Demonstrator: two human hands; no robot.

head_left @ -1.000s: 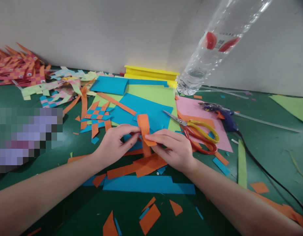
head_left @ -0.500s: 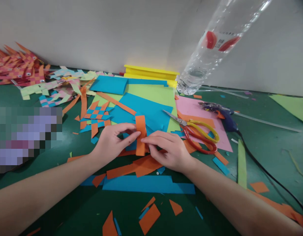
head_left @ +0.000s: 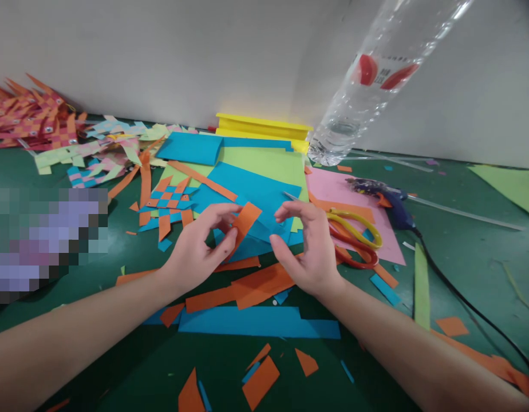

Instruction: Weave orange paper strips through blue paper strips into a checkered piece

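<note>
Since the orange strip (head_left: 248,220) has been released by the right hand (head_left: 311,249), its fingers now apart, it is pinched by the left hand (head_left: 198,243) alone, above the blue sheet's (head_left: 256,183) near side, one hand being freed.

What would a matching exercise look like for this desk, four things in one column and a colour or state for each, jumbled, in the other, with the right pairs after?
Column one
1. orange strip
2. scissors
3. bottle
4. right hand

Column two
A. transparent, with red printing
B. thumb and fingers apart, nothing between them
C. one handle yellow, the other red
D. held between the thumb and fingers of the left hand

Right pairs: 1-D, 2-C, 3-A, 4-B
</note>
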